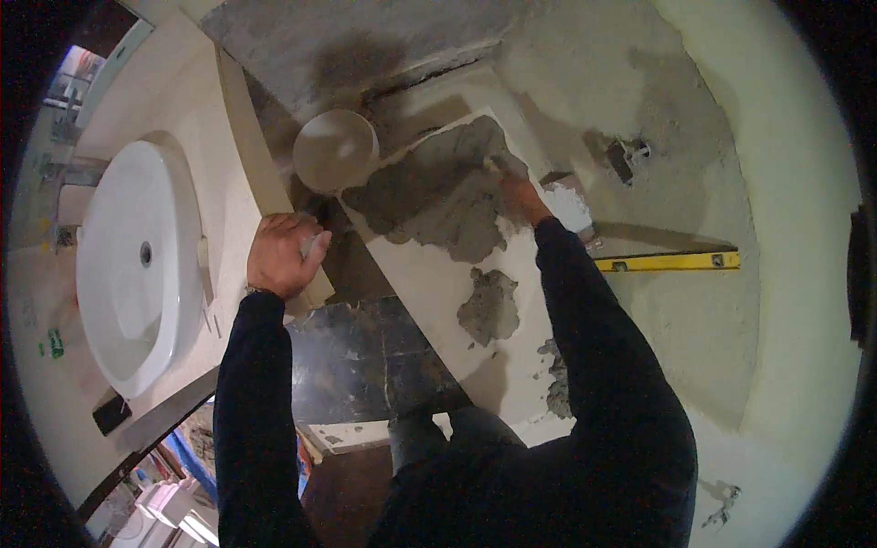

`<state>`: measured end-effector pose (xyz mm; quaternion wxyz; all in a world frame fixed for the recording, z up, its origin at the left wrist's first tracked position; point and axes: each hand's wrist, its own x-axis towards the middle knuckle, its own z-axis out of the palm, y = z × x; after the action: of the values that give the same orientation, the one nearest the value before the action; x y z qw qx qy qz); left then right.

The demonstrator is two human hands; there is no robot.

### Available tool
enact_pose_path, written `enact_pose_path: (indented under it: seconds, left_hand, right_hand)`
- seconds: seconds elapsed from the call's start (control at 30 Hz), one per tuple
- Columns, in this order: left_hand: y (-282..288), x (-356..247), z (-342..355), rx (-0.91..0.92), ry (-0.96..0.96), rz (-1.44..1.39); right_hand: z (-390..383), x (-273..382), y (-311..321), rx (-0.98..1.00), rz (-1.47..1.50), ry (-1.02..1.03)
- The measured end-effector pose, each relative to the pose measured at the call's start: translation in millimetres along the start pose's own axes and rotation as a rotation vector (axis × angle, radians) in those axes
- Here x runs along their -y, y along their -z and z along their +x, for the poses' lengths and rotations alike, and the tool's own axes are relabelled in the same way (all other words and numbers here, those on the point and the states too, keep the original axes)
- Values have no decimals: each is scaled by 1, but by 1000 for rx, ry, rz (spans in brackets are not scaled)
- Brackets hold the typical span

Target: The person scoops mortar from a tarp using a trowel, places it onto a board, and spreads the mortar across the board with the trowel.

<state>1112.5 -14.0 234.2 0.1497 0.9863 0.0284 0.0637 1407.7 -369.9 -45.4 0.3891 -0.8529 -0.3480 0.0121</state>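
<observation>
A pale board [393, 265] carries grey mortar [429, 192] spread over its upper part, with a smaller patch lower down. My right hand [521, 194] is closed at the right side of the mortar, on something light that I cannot make out, perhaps a tool handle. My left hand [285, 256] is curled at the edge of the cream counter [242, 137], with something greyish partly hidden between thumb and fingers. A white round bowl or bucket [336, 146] is above my left hand. A small box with white material [566, 208] lies just right of my right hand.
A white oval basin [137, 274] sits on the counter at left. A yellow spirit level [667, 260] lies at right, near a cavity [626, 160] in the rough grey surface. Dark cracked tiles [352, 356] are below the board's left side. Assorted items fill the lower left.
</observation>
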Motion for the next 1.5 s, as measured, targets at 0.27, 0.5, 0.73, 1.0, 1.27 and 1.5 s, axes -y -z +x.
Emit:
enact_pose_path:
  seconds: [0.27,0.5,0.73,1.0,1.27,1.5]
  left_hand:
    - [-7,-15,20,-26,-38,-56]
    - [12,8,-15,83,59,31]
    - [-4,-2,4,-3,-18,-19]
    - [2,-1,-3,16,9,2]
    - [-3,-2,1,-46,-29,6]
    - [5,0,-7,-14,25,17]
  right_hand:
    - [-74,-72,28,137,257,-339]
    - [1,74,-57,-5,973,-1160]
    - [2,19,-26,223,-456,-67]
    - [-27,39,4,188,-433,477]
    - [-46,50,10,619,-559,-177]
    - [-65,133,-29,726,254,-385]
